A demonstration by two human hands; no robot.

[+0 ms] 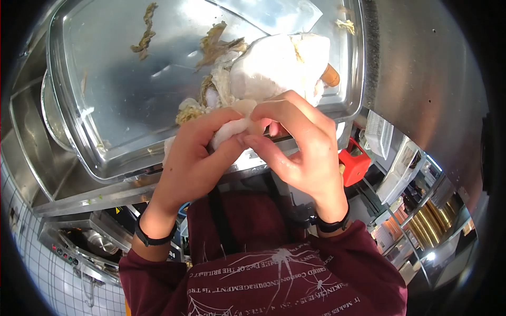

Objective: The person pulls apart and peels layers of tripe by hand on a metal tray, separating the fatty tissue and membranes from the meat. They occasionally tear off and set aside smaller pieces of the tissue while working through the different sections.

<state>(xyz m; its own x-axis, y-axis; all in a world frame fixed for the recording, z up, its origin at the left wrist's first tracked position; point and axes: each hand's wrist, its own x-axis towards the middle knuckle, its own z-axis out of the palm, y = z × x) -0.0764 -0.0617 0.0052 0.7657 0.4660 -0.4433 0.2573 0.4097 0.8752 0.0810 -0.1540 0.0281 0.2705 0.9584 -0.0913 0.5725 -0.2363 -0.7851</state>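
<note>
Both my hands are close together over the near edge of a metal tray (121, 105). My left hand (194, 152) is closed around a soft white piece (231, 129), whose kind I cannot make out. The fingertips of my right hand (303, 137) pinch at the right end of the same piece. Just beyond my fingers, a large, glossy white mass (269, 63) lies in the tray. Limp yellow-brown scraps (213, 45) lie beside it, with another strip (145, 34) farther left. An orange-brown rounded end (330, 76) sticks out at the mass's right side.
A clear flat sheet or blade-like shape (279, 13) crosses the tray's far side. Right of the tray runs a metal surface (421, 63). Below it are a red object (354, 162) and a rack with gold-coloured pots (429, 224). A metal kitchen unit (84, 237) stands at lower left.
</note>
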